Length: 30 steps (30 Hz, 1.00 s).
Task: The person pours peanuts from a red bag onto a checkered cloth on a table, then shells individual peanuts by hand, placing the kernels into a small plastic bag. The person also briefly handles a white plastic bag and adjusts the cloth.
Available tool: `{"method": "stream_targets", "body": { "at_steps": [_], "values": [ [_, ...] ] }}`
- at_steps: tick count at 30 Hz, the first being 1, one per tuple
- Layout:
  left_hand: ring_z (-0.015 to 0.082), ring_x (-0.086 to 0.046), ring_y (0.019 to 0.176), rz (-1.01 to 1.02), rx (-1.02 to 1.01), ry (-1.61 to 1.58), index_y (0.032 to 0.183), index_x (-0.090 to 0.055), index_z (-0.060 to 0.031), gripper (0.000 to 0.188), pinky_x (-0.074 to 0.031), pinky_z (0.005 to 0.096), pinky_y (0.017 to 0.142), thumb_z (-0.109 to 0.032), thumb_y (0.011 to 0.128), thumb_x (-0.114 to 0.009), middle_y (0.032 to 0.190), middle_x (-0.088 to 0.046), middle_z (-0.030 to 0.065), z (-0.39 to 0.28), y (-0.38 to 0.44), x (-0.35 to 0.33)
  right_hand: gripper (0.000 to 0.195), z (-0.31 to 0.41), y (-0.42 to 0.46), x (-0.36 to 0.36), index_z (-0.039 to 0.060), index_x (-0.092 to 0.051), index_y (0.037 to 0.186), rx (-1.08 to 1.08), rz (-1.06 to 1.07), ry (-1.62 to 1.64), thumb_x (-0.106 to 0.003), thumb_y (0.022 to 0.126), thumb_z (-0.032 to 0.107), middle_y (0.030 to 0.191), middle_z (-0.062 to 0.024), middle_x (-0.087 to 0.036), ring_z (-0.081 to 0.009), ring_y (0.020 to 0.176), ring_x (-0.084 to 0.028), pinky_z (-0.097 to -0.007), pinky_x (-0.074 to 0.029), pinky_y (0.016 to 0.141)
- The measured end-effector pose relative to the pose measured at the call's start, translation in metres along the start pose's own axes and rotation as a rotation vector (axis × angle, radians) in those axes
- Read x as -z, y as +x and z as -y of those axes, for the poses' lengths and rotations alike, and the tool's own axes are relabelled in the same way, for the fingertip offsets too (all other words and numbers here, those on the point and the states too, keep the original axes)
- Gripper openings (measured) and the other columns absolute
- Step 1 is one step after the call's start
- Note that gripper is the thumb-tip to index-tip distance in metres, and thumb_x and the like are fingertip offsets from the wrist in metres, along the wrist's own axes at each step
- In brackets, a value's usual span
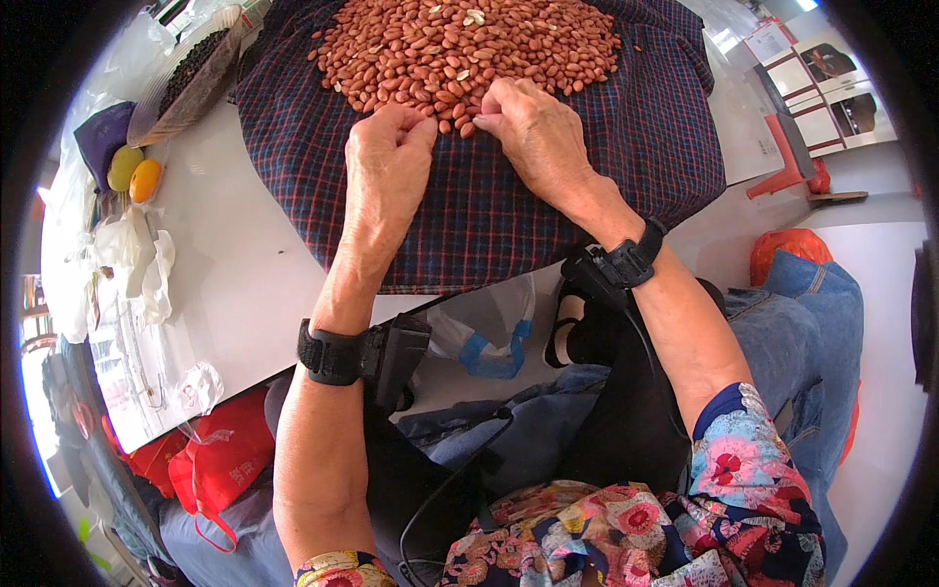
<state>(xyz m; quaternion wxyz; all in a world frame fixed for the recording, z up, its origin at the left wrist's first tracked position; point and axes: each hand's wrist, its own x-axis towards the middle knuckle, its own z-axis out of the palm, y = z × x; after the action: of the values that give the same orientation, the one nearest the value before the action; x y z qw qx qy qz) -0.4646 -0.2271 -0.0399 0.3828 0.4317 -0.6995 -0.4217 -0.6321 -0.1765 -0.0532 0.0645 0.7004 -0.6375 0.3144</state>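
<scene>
A wide heap of red-skinned peanuts (469, 55) lies on a dark plaid cloth (477, 227) spread over the white table. A few pale, skinless pieces show among them. At the near edge of the heap, my left hand (389, 158) has its fingers curled and the thumb against the index finger. My right hand (535, 132) is bent in the same way just across from it, its thumb and fingertip beside the nearest peanuts. A few peanuts lie in the narrow gap between both hands. Whether either hand pinches a peanut is hidden by the curled fingers.
A ribbed basket (150, 125) with small dark beans tilts at the upper left. Beside it lie a yellow-orange fruit (145, 181), a greenish fruit (125, 169) and white plastic bags (128, 249). A red bag (220, 447) hangs below the white table's edge (220, 323).
</scene>
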Motion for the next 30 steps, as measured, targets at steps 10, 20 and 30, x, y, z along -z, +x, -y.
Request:
{"method": "stream_targets", "body": {
  "at_steps": [10, 20, 30],
  "values": [
    [0.0355, -0.064, 0.057, -0.059, -0.424, 0.629, 0.081, -0.054, 0.0056, 0.011, -0.049, 0.0406, 0.048, -0.005, 0.08, -0.057, 0.063, -0.061, 0.0229, 0.007, 0.004, -0.019, 0.007, 0.009, 0.0, 0.007, 0.0052, -0.063, 0.087, -0.128, 0.01, 0.278, -0.064, 0.085, 0.012, 0.074, -0.007, -0.061, -0.0199, 0.07, -0.061, -0.0319, -0.048, 0.064],
    [0.0322, -0.063, 0.053, -0.055, -0.557, 0.692, 0.077, -0.052, 0.0039, 0.008, -0.049, 0.0378, 0.045, -0.001, 0.076, -0.057, 0.061, -0.06, 0.0203, 0.014, 0.007, -0.02, 0.011, 0.02, -0.001, -0.006, 0.0033, -0.061, 0.094, -0.081, 0.109, -0.01, -0.062, 0.084, 0.006, 0.087, -0.0122, -0.062, -0.0295, 0.081, -0.063, -0.0393, -0.051, 0.071],
    [0.0321, -0.066, 0.066, -0.081, -0.271, 0.338, 0.081, -0.058, 0.0024, 0.008, -0.051, 0.0383, 0.053, -0.005, 0.08, -0.057, 0.07, -0.062, 0.0245, 0.013, 0.014, -0.016, 0.022, 0.022, 0.007, 0.007, -0.0025, -0.061, 0.082, -0.548, 0.148, 0.889, -0.064, 0.087, 0.019, 0.066, -0.0023, -0.056, -0.0111, 0.062, -0.054, -0.0247, -0.044, 0.055]
  ]
}}
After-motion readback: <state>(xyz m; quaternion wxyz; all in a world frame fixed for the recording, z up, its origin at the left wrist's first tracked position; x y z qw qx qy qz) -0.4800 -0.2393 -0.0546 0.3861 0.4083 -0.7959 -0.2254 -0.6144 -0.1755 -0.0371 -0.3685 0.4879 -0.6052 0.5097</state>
